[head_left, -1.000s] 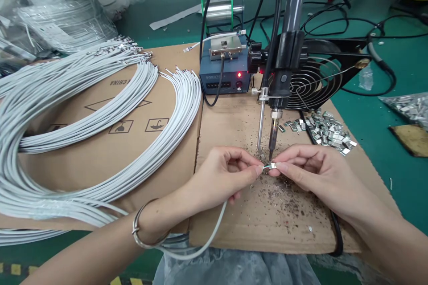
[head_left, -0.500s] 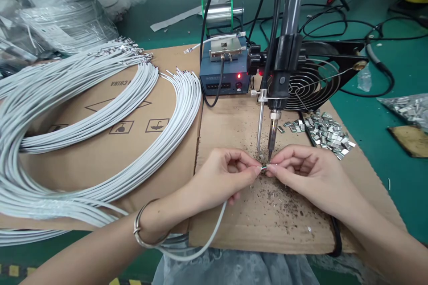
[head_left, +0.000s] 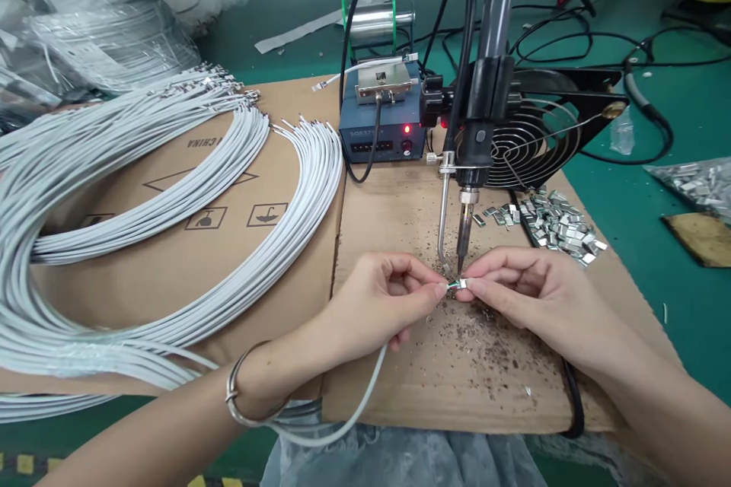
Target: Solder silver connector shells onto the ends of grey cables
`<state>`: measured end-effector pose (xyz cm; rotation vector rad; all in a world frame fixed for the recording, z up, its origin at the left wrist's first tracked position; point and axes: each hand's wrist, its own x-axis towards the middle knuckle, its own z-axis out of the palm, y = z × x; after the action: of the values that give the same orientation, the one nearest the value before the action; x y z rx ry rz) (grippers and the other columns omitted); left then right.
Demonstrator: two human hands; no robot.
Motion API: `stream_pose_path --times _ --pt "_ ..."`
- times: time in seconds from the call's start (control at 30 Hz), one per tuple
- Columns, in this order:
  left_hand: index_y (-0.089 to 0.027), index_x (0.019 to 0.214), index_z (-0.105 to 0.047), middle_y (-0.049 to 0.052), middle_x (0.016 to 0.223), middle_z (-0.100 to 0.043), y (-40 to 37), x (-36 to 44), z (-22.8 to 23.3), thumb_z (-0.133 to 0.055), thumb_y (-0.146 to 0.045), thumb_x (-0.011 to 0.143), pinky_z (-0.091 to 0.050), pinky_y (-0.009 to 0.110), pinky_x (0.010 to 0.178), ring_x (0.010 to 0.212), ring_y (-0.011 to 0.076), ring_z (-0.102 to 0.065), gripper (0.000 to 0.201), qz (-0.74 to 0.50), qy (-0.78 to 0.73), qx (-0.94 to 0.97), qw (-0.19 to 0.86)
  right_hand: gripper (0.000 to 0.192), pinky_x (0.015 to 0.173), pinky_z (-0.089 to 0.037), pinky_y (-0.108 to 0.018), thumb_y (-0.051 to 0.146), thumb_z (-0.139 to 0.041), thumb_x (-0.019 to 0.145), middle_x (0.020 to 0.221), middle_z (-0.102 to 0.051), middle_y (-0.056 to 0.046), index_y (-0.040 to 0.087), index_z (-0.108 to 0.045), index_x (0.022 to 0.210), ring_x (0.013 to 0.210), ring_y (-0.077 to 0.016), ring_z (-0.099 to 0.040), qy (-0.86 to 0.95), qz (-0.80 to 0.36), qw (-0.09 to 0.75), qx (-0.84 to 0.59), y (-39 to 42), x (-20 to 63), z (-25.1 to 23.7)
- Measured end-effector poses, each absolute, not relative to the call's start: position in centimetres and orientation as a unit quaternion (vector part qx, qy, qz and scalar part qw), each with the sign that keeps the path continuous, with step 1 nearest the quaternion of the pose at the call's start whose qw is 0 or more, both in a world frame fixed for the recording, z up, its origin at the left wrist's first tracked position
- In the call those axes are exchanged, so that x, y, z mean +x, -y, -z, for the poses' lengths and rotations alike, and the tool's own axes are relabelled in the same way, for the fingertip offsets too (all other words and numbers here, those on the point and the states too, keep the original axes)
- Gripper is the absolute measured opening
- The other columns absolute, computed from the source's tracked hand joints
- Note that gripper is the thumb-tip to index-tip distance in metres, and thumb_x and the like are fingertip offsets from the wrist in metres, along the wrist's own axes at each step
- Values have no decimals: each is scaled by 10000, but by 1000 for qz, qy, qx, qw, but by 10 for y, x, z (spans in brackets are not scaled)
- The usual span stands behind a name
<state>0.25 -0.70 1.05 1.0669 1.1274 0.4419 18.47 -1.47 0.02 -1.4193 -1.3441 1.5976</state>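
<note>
While pinched — metal clip [head_left: 462, 284] | between left hand [head_left: 377, 304] — right hand [head_left: 531, 293]

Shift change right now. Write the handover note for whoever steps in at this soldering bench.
Left hand: pinches the end of a white cable that trails off the cardboard's near edge.
Right hand: pinches a small metal terminal against that cable end.
The joint sits right under the tip of the mounted soldering iron; whether solder has flowed cannot be seen.
Loose terminals lie piled to the right, bundled white cables to the left.
Left: many cables and terminals.
</note>
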Motion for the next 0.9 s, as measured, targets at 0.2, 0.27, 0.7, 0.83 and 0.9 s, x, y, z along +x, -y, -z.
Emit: stream_pose_path --times 0.2,0.27,0.7,0.83,0.9 --pt "-129 743 -608 -72 411 -455 8 2 -10 -648 -409 716 -337 110 293 313 37 -400 284 -203 -498 475 696 81 552 -509 -181 272 -689 722 689 -727 -36 199 -662 702 650 -147 -674 501 -607 304 -536 17 186 0" --pt "-131 742 -607 -74 408 -452 8 2 -9 -646 -393 722 -335 109 291 312 36 -398 266 -204 -497 474 698 86 550 -515 -195 279 -687 725 685 -726 -41 198 -663 707 649 -158 -677 505 -604 308 -534 16 187 0" --pt "-134 731 -608 -73 411 -451 9 3 -7 -641 -388 714 -330 125 284 308 44 -398 257 -202 -520 477 680 127 430 -470 -201 209 -754 601 591 -668 -21 190 -645 663 499 -136 -592 528 -552 310 -565 17 180 4" --pt "-134 732 -602 -73 420 -449 9 3 -5 -626 -356 735 -328 121 281 305 41 -396 223 -200 -518 481 678 84 428 -456 -201 203 -711 635 583 -654 -22 181 -637 667 493 -129 -575 539 -536 312 -570 16 176 6" --pt "-136 741 -601 -74 422 -450 9 3 -5 -617 -343 746 -331 120 283 306 40 -397 207 -196 -518 485 677 78 426 -450 -197 200 -708 636 578 -652 -19 182 -638 665 491 -126 -573 538 -534 309 -575 16 176 5"
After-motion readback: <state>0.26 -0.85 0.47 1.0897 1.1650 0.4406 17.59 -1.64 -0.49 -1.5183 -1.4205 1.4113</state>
